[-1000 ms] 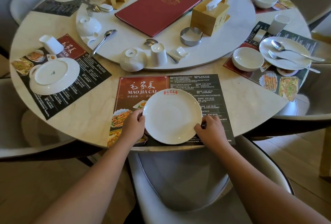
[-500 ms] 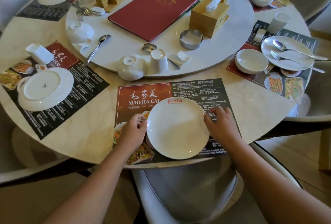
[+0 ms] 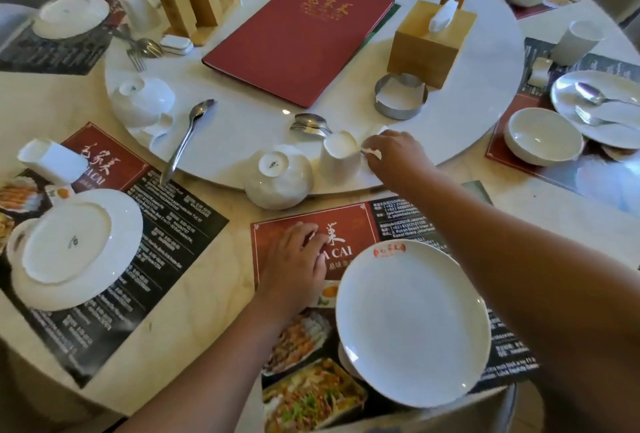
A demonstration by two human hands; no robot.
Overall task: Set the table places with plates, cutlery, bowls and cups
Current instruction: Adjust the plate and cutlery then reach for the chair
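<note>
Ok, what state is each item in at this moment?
near plate: right way up, on the placemat.
bowl: upside down, at the turntable edge.
cup: upside down, beside the bowl.
menu: closed.
small plate: upside down on a larger plate.
left hand: rests on the placemat, holding nothing.
right hand: fingertips at a small white piece by the cup; grip unclear.

two bare forearms [image 3: 519,259], rounded and full (each bare down to its grip): left grip [image 3: 294,259], right grip [image 3: 394,152].

A: Where are the hands?
B: Left hand [image 3: 294,259] rests on the placemat [image 3: 277,228] beside the plate [image 3: 412,322]. Right hand [image 3: 398,154] has its fingers [image 3: 382,141] at a small white piece [image 3: 373,153] by the upturned cup [image 3: 341,155] on the turntable [image 3: 242,128].
</note>
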